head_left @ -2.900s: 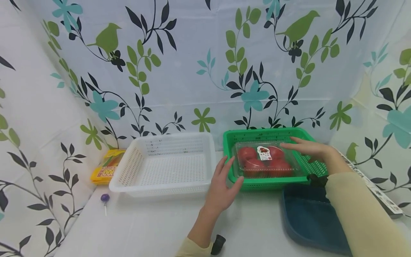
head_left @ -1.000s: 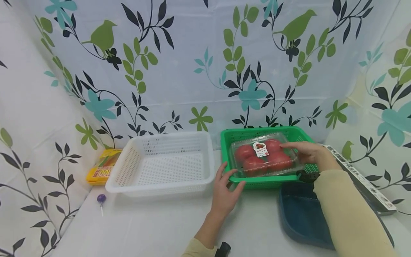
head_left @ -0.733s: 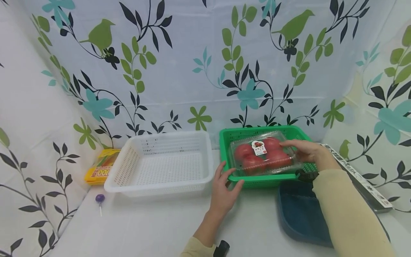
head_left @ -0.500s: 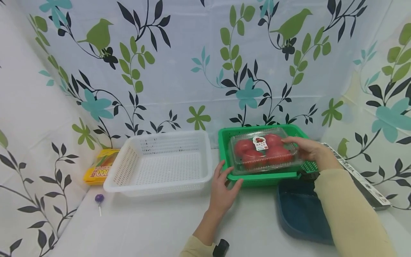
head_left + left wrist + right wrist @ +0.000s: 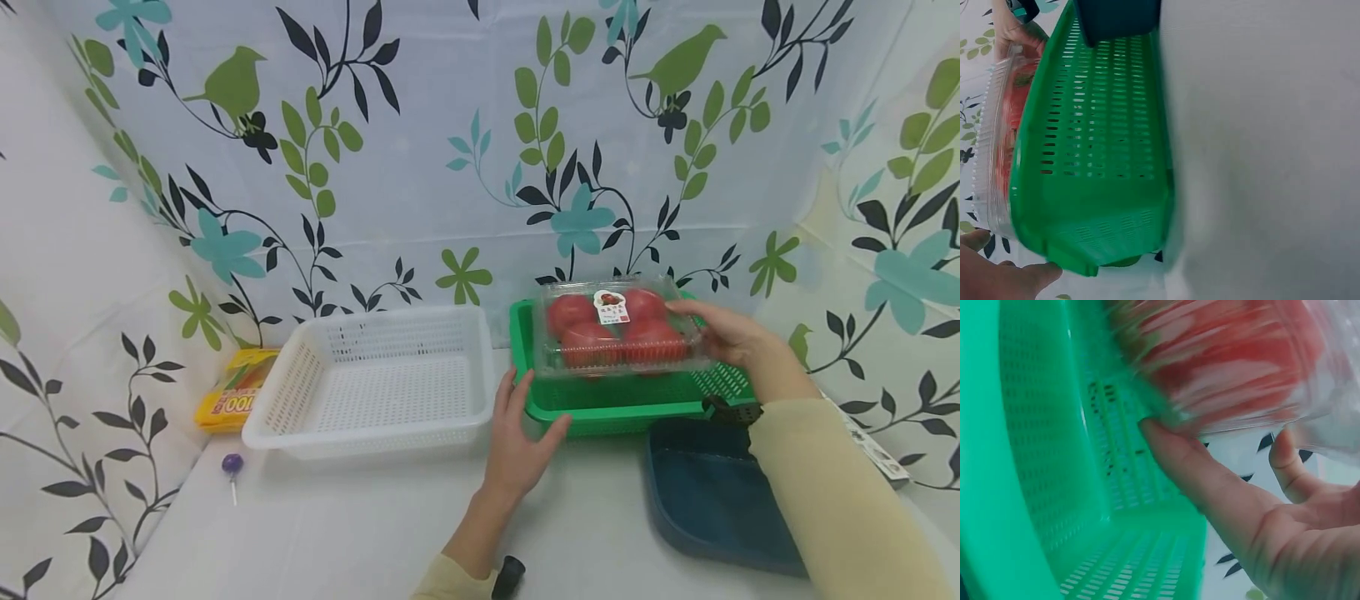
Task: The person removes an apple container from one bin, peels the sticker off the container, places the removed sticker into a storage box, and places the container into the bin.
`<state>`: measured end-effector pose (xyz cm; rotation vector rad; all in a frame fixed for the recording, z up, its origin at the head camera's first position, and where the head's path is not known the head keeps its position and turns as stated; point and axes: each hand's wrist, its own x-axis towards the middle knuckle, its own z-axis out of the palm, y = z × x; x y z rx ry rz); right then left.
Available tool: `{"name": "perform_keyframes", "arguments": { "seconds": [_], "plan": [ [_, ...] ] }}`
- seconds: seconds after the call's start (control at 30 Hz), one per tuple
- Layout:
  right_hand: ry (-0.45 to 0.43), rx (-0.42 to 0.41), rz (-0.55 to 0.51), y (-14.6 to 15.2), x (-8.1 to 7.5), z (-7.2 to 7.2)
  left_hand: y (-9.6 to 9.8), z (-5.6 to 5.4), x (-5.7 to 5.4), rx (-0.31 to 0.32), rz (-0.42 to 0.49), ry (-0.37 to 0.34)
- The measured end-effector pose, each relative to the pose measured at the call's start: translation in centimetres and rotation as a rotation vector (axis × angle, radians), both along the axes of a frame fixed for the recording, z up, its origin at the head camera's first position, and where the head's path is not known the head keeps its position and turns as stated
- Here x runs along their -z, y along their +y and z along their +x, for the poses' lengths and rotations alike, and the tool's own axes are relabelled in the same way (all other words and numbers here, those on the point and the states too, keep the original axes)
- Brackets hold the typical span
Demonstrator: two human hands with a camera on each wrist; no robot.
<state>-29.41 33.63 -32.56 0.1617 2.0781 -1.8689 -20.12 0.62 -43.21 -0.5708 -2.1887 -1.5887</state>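
In the head view, a clear plastic pack of red tomatoes (image 5: pixel 615 333) with a white label hangs just above the green basket (image 5: pixel 645 398). My right hand (image 5: pixel 738 337) grips the pack's right end. The right wrist view has that hand (image 5: pixel 1254 512) with its thumb under the pack (image 5: pixel 1241 369) and a finger at its end. My left hand (image 5: pixel 517 454) is at the basket's left front corner, fingers straight and spread, holding nothing. From the left wrist, my left hand (image 5: pixel 997 278) appears beside the basket (image 5: pixel 1097 150), close to the pack's near end.
A white basket (image 5: pixel 367 437) stands left of the green one. A yellow packet (image 5: pixel 238 392) and a purple lollipop (image 5: pixel 232 463) lie further left. A dark blue bin (image 5: pixel 712 500) sits in front right, with a long box (image 5: pixel 873 446) behind my right sleeve.
My right hand came down to the tomato pack, took its right end and raised it from inside the green basket. The left hand stayed near the basket's left corner.
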Motion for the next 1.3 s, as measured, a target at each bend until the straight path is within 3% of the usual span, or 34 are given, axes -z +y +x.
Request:
{"name": "perform_keyframes", "arguments": {
  "seconds": [0.23,0.57,0.87,1.13,1.3],
  "plan": [
    [0.053,0.018,-0.046,-1.9,-1.1,1.1,-2.4,0.5,-2.0,0.018,0.009,0.013],
    [0.141,0.016,-0.097,-6.4,-1.4,3.6,-8.6,-0.1,-3.7,0.120,0.176,-0.082],
    [0.145,-0.030,-0.065,-9.8,-1.1,6.0,-12.1,0.0,-4.5,0.147,0.102,-0.137],
    [0.158,-0.070,-0.075,-11.7,-0.6,7.8,-13.8,0.3,-4.5,0.234,0.110,-0.236],
    [0.144,-0.084,-0.071,-13.0,-0.6,9.1,-15.3,0.8,-4.6,0.304,0.132,-0.251]
  ]
}}
